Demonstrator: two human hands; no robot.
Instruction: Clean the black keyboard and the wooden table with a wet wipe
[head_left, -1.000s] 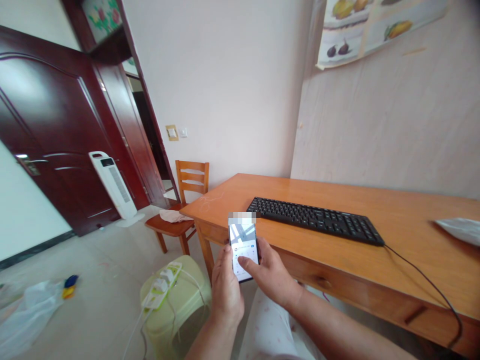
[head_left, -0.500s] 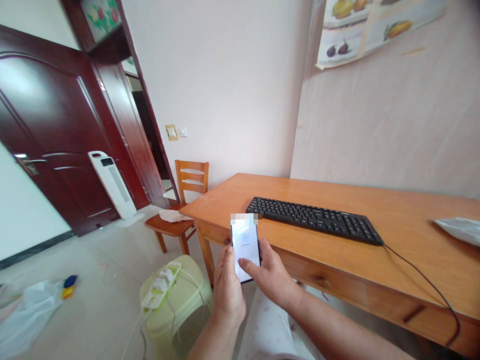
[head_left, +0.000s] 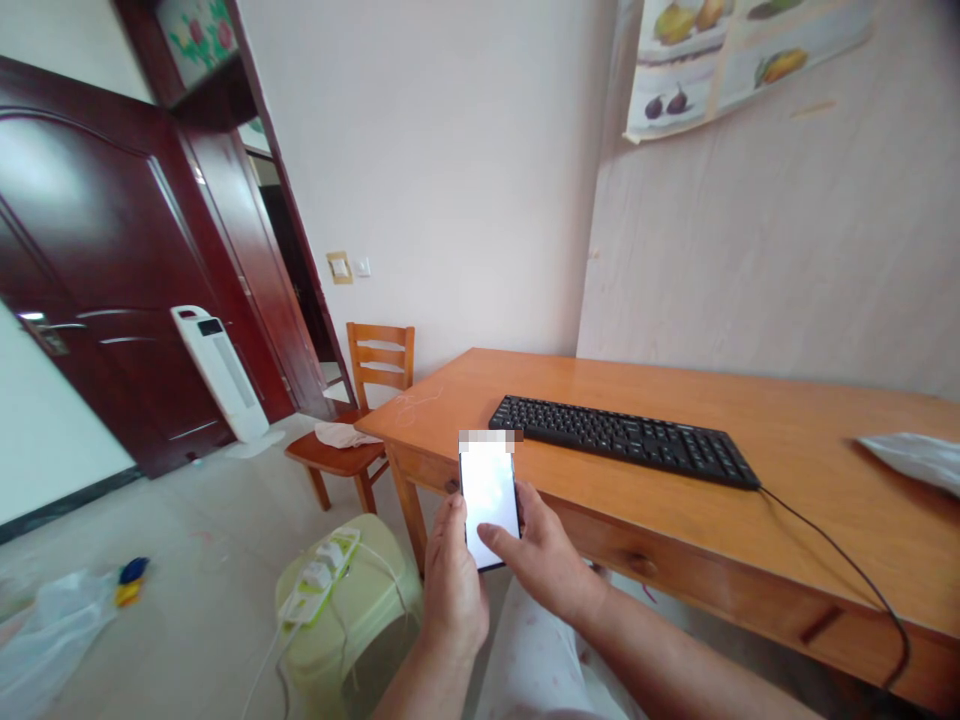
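Observation:
A smartphone [head_left: 489, 495] with a bright, mostly white screen is held upright between both hands, in front of the table's near edge. My left hand [head_left: 455, 575] is closed around its left side, the thumb along the edge. From the right, my right hand [head_left: 551, 555] grips the other side, with its thumb over the lower part of the screen. The fingers behind the phone are hidden. Just beyond the phone, a black keyboard [head_left: 622, 438] lies on the wooden table [head_left: 675, 385], its cable running off to the right.
A pale green stool [head_left: 375, 575] at lower left carries a power strip [head_left: 322, 578] with cables. Behind it stands a wooden chair [head_left: 381, 355] with a cloth on its seat. A white tower appliance [head_left: 221, 375] leans near the dark red door [head_left: 90, 260]. Plastic bags [head_left: 64, 620] lie on the floor.
The phone screen has gone from a page with a small icon and text to nearly blank white. Both hands keep their hold; the view has shifted slightly.

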